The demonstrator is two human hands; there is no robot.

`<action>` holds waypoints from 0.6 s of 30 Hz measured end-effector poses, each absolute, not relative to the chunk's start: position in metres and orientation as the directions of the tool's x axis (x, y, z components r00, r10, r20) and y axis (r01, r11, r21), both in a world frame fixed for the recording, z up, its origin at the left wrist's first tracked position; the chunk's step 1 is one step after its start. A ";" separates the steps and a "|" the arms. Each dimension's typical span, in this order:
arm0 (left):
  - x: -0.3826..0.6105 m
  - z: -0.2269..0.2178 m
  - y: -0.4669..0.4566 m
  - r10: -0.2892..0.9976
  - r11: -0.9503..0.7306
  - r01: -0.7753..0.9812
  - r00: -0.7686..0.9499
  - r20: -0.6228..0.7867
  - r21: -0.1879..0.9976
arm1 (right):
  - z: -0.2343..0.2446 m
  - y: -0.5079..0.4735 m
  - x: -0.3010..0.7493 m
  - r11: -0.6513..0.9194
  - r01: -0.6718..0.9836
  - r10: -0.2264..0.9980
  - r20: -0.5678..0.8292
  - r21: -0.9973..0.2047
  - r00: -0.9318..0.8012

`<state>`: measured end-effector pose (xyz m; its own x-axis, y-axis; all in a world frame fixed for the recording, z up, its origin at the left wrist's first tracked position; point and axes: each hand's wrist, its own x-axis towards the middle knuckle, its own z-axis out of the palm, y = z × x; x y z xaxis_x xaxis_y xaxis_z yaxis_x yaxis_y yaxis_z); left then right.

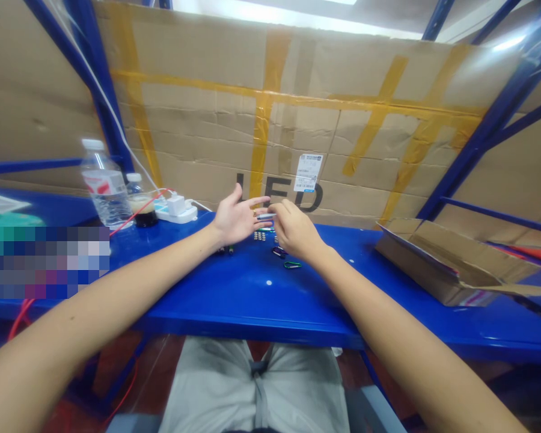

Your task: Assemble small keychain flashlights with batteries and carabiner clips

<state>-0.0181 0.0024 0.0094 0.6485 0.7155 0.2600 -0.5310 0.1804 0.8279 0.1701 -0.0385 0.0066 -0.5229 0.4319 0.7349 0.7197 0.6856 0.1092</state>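
My left hand point(235, 218) is held palm up over the blue table, its fingers spread towards the right hand. Opposite it, my right hand point(293, 225) has its fingers closed on a slim silver-grey piece point(265, 217), whose exact kind I cannot make out. The piece lies across the fingertips of the left hand. Below the right hand are a green carabiner point(293, 264) and a dark purple carabiner point(278, 253). Several small metallic pieces point(259, 236) lie in rows behind the hands. Small dark items point(226, 250) sit under the left wrist, partly hidden.
An open cardboard box point(415, 273) stands at the right of the blue table point(252, 307). To the left are a water bottle point(106, 186), a smaller bottle of dark liquid point(142, 207) and a white power strip point(180, 211). A large taped cardboard sheet point(198, 132) rises behind.
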 end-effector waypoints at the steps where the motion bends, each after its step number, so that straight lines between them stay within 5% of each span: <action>1: -0.018 0.009 0.003 0.717 0.181 -0.529 0.648 0.257 0.829 | 0.007 -0.039 0.170 0.683 0.722 0.434 0.732 0.113 -0.525; 18: -0.018 0.008 0.004 0.712 0.160 -0.521 0.649 0.267 0.839 | 0.007 -0.039 0.173 0.711 0.701 0.456 0.722 0.056 -0.520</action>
<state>-0.0182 0.0035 0.0083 0.6490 0.7124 0.2672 -0.5208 0.1600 0.8386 0.1735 -0.0386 0.0072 -0.5199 0.4558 0.7225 0.7011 0.7108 0.0561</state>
